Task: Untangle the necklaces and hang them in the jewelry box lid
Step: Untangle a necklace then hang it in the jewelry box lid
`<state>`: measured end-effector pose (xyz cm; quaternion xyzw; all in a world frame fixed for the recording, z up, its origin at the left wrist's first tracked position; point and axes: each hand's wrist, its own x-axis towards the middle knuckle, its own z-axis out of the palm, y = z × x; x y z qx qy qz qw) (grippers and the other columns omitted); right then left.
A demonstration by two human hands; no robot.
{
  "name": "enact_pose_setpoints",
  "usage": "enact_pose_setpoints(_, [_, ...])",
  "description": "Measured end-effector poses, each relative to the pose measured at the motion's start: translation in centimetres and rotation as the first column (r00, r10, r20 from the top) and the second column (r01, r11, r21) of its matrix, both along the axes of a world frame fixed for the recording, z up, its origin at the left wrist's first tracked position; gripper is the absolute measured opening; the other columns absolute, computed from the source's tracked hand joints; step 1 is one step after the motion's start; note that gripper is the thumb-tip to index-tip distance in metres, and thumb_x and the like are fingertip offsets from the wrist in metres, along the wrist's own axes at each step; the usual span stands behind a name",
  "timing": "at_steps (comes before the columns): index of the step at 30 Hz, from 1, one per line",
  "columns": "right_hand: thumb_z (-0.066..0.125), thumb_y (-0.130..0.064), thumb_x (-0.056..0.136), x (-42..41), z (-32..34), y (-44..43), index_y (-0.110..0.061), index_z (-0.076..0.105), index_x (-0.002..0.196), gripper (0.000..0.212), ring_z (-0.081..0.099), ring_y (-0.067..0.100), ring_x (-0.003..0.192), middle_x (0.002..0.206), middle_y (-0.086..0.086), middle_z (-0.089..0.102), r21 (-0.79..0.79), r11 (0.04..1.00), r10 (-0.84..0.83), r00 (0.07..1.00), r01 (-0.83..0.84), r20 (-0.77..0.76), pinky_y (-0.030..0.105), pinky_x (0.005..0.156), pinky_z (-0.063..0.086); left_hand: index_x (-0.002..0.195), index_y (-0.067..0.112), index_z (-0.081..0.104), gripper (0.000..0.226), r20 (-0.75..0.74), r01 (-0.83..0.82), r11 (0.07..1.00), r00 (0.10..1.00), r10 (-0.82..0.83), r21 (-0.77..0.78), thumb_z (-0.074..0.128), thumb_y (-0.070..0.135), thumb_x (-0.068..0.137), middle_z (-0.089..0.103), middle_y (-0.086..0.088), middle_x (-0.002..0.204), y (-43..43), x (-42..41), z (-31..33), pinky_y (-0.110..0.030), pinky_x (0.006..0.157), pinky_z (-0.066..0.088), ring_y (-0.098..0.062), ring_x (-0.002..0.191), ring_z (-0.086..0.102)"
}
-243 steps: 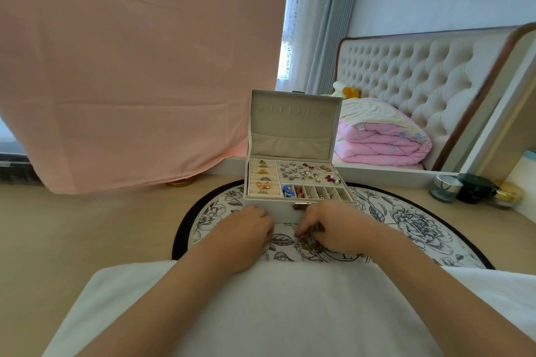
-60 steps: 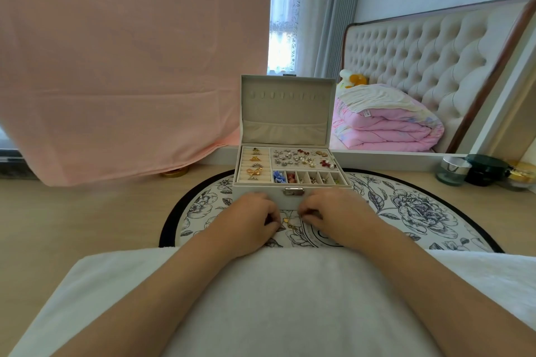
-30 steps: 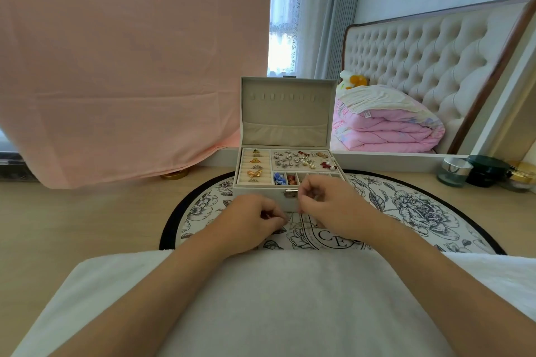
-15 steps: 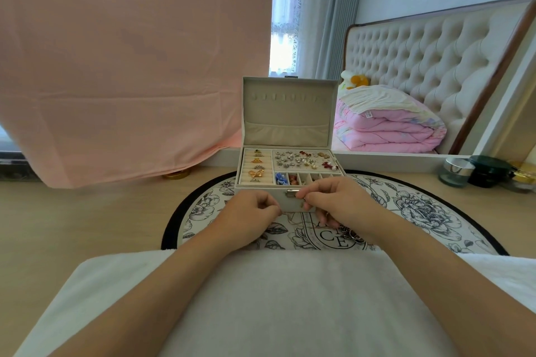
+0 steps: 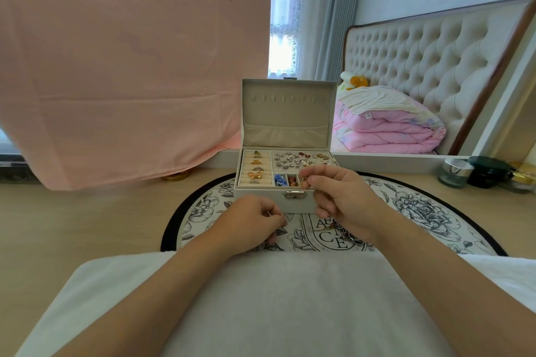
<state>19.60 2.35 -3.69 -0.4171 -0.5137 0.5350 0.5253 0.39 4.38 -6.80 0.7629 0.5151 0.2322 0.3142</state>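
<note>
Our right hand [image 5: 339, 200] has risen, grip pinching a thin gold necklace [image 5: 304, 180], seemingly free; left hand [image 5: 252, 220] curled, grip unreadable.

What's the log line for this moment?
phase: untangling; right hand pinches necklace over jewelry box; left hand pinches it near mat; lid hooks bare

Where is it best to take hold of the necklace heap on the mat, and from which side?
Probably pinch the thin strand sticking out at the left edge of the heap, coming from above and from the left. The heap lies flat on the mat, the wrist of the right hand covers its right part, and the box front stands just behind it.
</note>
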Motion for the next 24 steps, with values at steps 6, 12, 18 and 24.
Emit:
enact_pose_setpoints(6, [0.053,0.001,0.097,0.3,0.3,0.1,-0.012,0.07,0.097,0.021,0.034,0.009,0.04,0.084,0.004,0.07,0.046,0.997,-0.062,0.998,0.062,0.004,0.02,0.04,0.017,0.094,0.032,0.064,0.013,-0.206,0.013,0.989,0.978,0.018,0.147,0.052,0.034,0.097,0.069,0.01,0.082,0.0,-0.2,0.2,-0.027,0.066,0.05,-0.009,0.074,0.064])
enact_pose_setpoints(12, [0.048,0.008,0.095,0.8,1.2,0.2,-0.009,0.07,0.089,0.029,0.033,0.008,0.041,0.077,0.0,0.068,0.101,0.993,-0.052,0.991,0.065,-0.124,0.019,0.039,0.018,0.093,0.027,0.061,0.015,-0.436,0.048,0.95,0.894,0.097,0.309,0.048,0.035,0.096,0.064,0.007,0.083,0.2,-0.6,0.5,-0.028,0.066,0.048,-0.011,0.078,0.06])
enact_pose_setpoints(18, [0.057,0.0,0.092,1.0,1.1,0.1,-0.022,0.079,0.085,0.033,0.035,0.021,0.049,0.06,-0.008,0.062,0.232,0.938,-0.325,0.881,0.256,0.344,0.024,0.047,0.031,0.087,0.024,0.056,0.021,-0.584,0.047,0.927,0.788,0.195,0.373,0.039,0.034,0.095,0.061,0.006,0.082,0.5,-1.2,1.2,-0.028,0.057,0.036,-0.013,0.074,0.055])
enact_pose_setpoints(24, [0.069,0.002,0.086,1.1,0.9,0.2,-0.035,0.076,0.088,0.037,0.046,0.001,0.053,0.084,-0.01,0.056,0.436,0.874,-0.443,0.722,0.215,0.532,0.008,0.057,0.038,0.097,0.024,0.061,0.019,-0.689,0.082,0.937,0.699,0.189,0.34,0.044,0.033,0.093,0.066,0.004,0.096,0.5,-1.9,2.0,-0.029,0.065,0.039,-0.015,0.085,0.057])
